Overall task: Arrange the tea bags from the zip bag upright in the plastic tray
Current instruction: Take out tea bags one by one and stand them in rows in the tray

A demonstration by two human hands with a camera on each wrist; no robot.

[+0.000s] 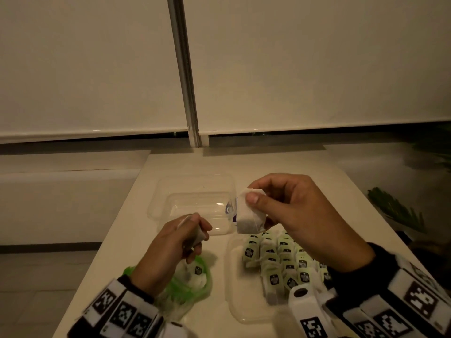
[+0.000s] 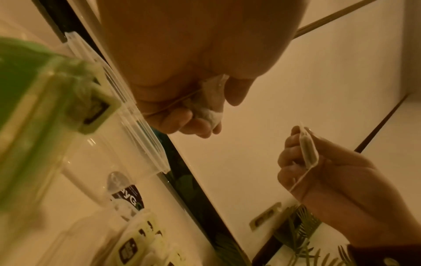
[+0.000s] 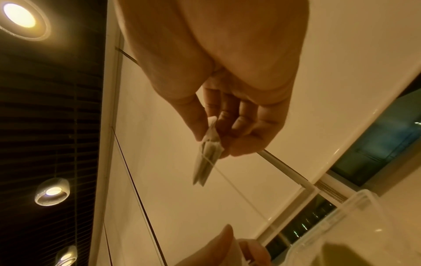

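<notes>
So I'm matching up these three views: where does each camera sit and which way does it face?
Head: looks forward and down at the table; both hands show.
Left wrist: looks up along the left hand gripping a tea bag; the right hand shows too.
Right wrist: looks up along the right hand toward ceiling lights.
All three views show the right hand's tea bag.

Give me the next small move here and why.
Probably lower the right hand to stand its tea bag upright beside the row in the plastic tray. The bag hangs pinched above the tray's far end; the left hand holds another.
</notes>
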